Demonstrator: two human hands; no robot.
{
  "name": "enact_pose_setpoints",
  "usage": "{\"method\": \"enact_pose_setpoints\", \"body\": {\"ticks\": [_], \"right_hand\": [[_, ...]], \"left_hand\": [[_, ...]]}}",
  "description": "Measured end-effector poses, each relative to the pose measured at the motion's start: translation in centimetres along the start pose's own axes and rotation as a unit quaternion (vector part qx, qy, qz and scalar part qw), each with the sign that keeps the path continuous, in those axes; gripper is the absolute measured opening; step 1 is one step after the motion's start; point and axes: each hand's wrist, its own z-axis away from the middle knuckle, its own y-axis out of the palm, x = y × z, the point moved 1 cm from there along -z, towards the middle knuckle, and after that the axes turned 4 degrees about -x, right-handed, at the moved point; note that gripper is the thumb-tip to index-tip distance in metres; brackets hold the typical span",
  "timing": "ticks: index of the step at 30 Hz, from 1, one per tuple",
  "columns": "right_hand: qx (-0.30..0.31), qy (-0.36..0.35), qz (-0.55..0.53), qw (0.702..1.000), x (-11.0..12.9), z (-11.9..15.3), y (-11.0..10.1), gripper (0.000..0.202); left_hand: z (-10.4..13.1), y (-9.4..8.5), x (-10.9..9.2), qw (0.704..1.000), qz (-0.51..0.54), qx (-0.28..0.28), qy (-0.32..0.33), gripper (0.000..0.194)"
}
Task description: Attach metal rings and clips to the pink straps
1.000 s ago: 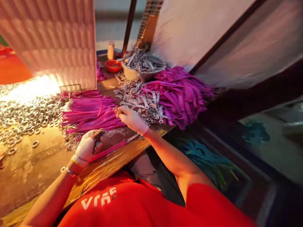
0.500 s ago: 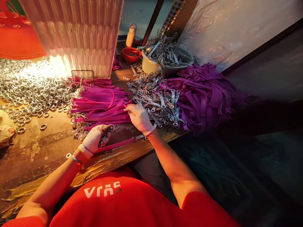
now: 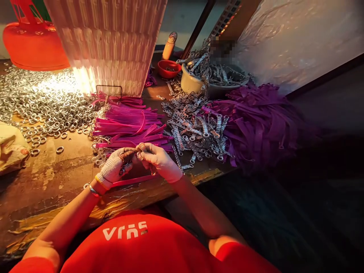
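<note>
My left hand [image 3: 115, 165], in a white knit glove with a yellow cuff edge, is closed around small metal rings, their outlines partly hidden in its curled fingers. Against its fingertips, my right hand [image 3: 160, 161], also in a pale glove, pinches with thumb and forefinger; what exactly it grips is too small and covered to tell. Beneath both hands a single pink-purple strap [image 3: 135, 180] lies along the table's front edge. Just beyond them rests a row of purple straps [image 3: 127, 123] with metal rings at their left ends.
A big heap of loose metal rings [image 3: 57, 102] spreads at left under a red lamp [image 3: 34, 45]. Metal chain-like pieces [image 3: 196, 129] and a purple strap pile [image 3: 258, 125] lie right. Behind stand a red bowl [image 3: 169, 72], a bottle [image 3: 170, 46], a full tub [image 3: 190, 82] and a ribbed panel [image 3: 110, 41].
My right hand has left the purple straps and come down and left to meet my left hand, which stays nearly in place. The camera view has shifted slightly.
</note>
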Motion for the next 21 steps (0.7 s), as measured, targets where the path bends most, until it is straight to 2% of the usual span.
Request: {"method": "enact_pose_setpoints", "body": {"ticks": [3,6,9,11,16,21], "right_hand": [[-0.010,0.005,0.015,1.000,-0.3,-0.1,0.4,0.033],[-0.078,-0.057,0.077,0.992,-1.6,-0.6,0.9,0.029],[-0.103,-0.134,0.165,0.972,-2.6,-0.7,1.1,0.027],[-0.099,-0.165,0.216,0.957,-2.7,-0.5,0.7,0.030],[-0.078,-0.185,0.267,0.942,-1.9,0.4,-0.7,0.027],[-0.038,-0.224,0.365,0.903,-1.7,0.9,0.0,0.025]], "left_hand": [[0.2,0.2,0.3,0.999,-0.036,-0.013,0.018,0.038],[0.6,0.5,0.7,0.996,-0.078,-0.031,0.036,0.038],[0.7,0.6,0.7,0.993,-0.095,-0.049,0.045,0.036],[0.7,0.5,0.5,0.992,-0.106,-0.054,0.042,0.037],[0.7,0.3,0.5,0.985,-0.160,-0.057,0.030,0.037],[0.8,0.2,1.2,0.986,-0.162,-0.043,0.005,0.035]]}}
